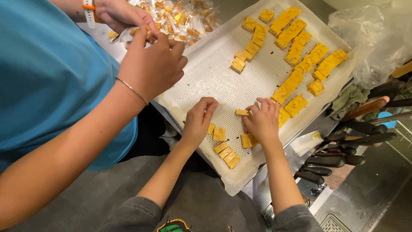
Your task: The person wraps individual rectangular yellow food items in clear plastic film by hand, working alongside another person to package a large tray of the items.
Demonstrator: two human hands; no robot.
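Right hand point(262, 120) pinches an orange-yellow square biscuit point(241, 112) near the white perforated baking tray's point(206, 77) front edge; left hand point(198, 120) rests curled, holding nothing. Squeeze harder, it might crumble.

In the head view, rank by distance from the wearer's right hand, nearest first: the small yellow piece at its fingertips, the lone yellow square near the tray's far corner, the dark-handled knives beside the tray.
From the right hand:
1. Small yellow piece, at its fingertips.
2. Dark-handled knives, to the right, off the tray.
3. Lone yellow square, near the tray's far corner.
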